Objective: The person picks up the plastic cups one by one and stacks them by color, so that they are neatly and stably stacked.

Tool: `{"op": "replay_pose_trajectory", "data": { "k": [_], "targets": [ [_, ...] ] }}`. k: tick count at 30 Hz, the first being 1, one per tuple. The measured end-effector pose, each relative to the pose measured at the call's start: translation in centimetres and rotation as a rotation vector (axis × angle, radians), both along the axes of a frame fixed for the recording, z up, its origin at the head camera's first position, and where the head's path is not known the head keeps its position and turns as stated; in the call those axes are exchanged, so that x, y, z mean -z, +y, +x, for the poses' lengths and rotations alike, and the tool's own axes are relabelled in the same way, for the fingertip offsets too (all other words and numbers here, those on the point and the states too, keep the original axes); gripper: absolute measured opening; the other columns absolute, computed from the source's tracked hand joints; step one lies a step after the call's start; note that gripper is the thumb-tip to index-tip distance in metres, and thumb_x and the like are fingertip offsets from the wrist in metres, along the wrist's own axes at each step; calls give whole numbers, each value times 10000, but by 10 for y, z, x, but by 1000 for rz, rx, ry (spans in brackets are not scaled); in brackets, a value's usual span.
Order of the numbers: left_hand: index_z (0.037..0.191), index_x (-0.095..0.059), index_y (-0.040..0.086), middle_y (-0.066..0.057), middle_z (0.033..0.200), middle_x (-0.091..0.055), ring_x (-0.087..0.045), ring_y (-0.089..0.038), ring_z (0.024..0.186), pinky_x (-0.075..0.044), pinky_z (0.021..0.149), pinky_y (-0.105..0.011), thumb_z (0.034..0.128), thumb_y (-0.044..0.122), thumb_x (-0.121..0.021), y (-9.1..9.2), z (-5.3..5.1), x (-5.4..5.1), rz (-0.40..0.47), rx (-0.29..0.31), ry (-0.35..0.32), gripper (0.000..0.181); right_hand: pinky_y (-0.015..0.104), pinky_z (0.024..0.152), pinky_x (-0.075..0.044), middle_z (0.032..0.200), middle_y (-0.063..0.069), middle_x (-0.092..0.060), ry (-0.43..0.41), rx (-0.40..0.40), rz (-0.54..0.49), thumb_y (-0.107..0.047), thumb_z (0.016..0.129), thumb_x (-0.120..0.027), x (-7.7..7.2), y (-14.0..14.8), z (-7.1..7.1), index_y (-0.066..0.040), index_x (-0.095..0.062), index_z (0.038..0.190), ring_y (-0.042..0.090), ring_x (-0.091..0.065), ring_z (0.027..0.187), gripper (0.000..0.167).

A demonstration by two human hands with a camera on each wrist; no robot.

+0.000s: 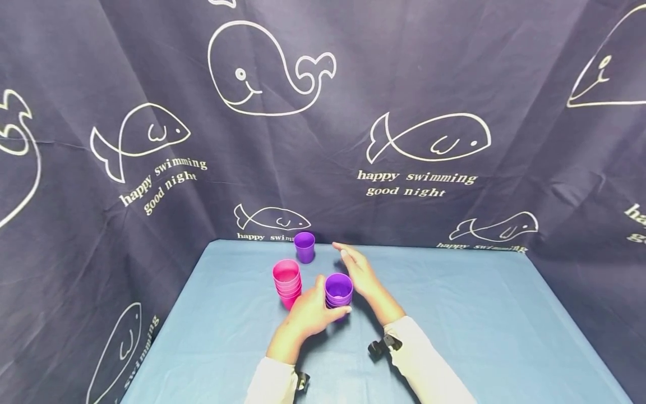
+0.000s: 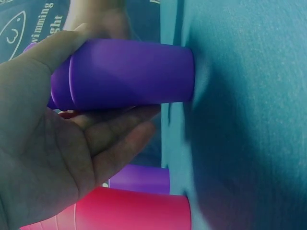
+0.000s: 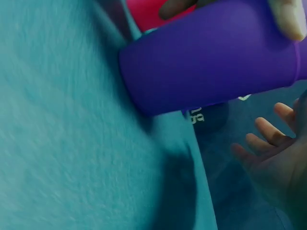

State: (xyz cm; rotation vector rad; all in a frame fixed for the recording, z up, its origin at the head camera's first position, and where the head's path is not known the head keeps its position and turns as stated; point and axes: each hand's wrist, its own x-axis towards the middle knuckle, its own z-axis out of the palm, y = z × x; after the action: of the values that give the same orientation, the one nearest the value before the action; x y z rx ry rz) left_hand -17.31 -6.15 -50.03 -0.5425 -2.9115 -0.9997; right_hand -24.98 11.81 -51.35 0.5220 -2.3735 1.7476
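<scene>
A stack of several nested purple cups (image 1: 338, 286) stands upright near the middle of the table. My left hand (image 1: 309, 307) grips it from the left, thumb on the near side and fingers behind. In the left wrist view the stack's lowest purple cup (image 2: 132, 72) has its base at the blue tabletop. My right hand (image 1: 364, 276) is held just right of the stack, fingers extended and nothing in it; the right wrist view shows this hand (image 3: 276, 158) apart from the cups. Left of my left hand stands a stack of pink cups (image 1: 287, 280).
A single purple cup (image 1: 305, 247) stands upright at the back of the table, behind the pink stack. The blue tabletop (image 1: 484, 325) meets a dark curtain (image 1: 333, 140) printed with white fish and whales at the back and sides.
</scene>
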Motion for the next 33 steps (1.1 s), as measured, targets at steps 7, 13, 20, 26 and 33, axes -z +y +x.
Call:
{"op": "replay_pose_trajectory", "data": {
  "k": [7,13,20,26,33],
  "targets": [
    [1212,-462,89,-13,847,-652,-652,-161,720,-545,677,-326,819,563,-862,-3,1,0,4,18,-3,734,596,1239,-376,1558,202,-549,44,-39,148,-133,1105,-488,1,-8,-16,-48,-576,1494,399,-483,1490,407],
    [1226,-459,78,-25,848,-662,-669,-180,731,-551,680,-335,818,565,-860,-4,1,0,-4,15,10,751,620,1269,-317,1585,281,-477,77,-89,215,-111,1102,-475,-3,-14,-24,-39,-551,1514,442,-424,1521,425],
    [1225,-463,84,-30,868,-674,-677,-188,742,-550,680,-336,814,549,-870,-4,2,-1,-3,14,7,743,674,1226,-350,1607,357,-383,99,-128,326,-63,1081,-488,-5,-19,-32,-31,-522,1530,502,-394,1520,452],
    [1248,-458,89,-31,878,-686,-687,-189,761,-560,705,-343,816,549,-868,-3,0,-3,10,21,5,752,657,1225,-365,1631,349,-355,111,-134,445,-57,1074,-531,-4,-21,-39,-72,-503,1557,499,-399,1524,483],
    [1272,-452,88,-35,917,-691,-693,-189,780,-565,720,-338,817,559,-864,-3,0,-2,12,29,-3,774,663,1229,-356,1665,346,-290,122,-180,536,-108,1079,-553,-3,-24,-42,-103,-456,1592,523,-375,1530,523]
  ]
}}
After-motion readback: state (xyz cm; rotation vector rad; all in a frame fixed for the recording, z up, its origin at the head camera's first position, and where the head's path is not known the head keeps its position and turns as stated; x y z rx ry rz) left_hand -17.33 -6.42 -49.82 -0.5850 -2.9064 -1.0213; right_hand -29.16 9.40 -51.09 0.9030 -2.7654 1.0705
